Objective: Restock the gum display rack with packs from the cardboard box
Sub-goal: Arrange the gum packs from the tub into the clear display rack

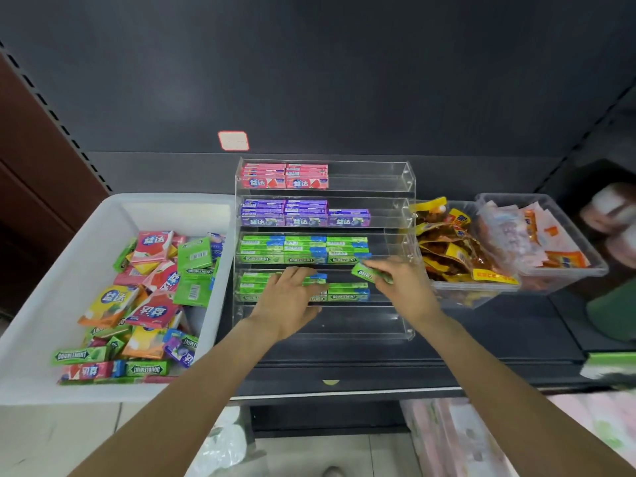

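One green gum pack (369, 273) tilted, right hand (401, 284) pinching

Right hand (401, 285) pinches green pack (365, 272); left hand (287, 301) on rack (407, 187).

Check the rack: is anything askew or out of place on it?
Only one thing: the green pack pinched in the right hand sits tilted beside the fourth tier, not yet in line. The left hand rests flat on that tier's packs. The other rows on the rack look squared.
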The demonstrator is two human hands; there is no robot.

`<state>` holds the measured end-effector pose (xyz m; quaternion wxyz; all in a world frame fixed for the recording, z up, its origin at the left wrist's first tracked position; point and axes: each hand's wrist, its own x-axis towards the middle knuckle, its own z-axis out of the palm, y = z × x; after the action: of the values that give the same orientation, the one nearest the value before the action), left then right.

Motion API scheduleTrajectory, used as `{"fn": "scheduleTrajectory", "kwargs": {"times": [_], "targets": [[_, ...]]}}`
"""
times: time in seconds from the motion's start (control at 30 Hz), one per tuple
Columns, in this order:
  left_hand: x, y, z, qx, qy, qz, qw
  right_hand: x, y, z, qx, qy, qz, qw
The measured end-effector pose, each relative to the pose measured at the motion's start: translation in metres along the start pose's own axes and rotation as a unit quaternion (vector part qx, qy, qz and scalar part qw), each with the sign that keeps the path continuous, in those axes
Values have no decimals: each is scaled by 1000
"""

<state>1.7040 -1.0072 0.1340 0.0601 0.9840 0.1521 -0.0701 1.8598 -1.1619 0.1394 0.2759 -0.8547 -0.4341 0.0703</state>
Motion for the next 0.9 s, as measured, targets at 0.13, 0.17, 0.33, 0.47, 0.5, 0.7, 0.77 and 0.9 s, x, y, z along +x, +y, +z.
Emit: {"fn": "scheduleTrajectory", "kwargs": {"times": [0.13,0.17,0.33,0.47,0.5,0.7,0.77,0.9], "targets": [[-2,-2,2,18,-21,14,1000,-3,-6,13,-98,-6,-6,995],[-3,-3,3,18,-25,15,999,-4,-8,16,-105,1,-7,994],[-5,-4,2,24,-37,17,999,0,-17,31,-134,-13,-16,991],[-5,-4,2,10,-41,15,999,8,-22,41,-135,-65,-32,988],[-5,-4,3,2,-40,12,999,10,-22,41,-124,-77,-23,989],[-1,0,4,-25,-6,-12,1000,10,-16,35,-113,-106,-15,988],[0,0,6,-25,-3,-15,1000,8,-14,33,-118,-96,-13,988],[0,0,8,-43,7,-18,999,3,-15,36,-124,-89,-28,988]]}}
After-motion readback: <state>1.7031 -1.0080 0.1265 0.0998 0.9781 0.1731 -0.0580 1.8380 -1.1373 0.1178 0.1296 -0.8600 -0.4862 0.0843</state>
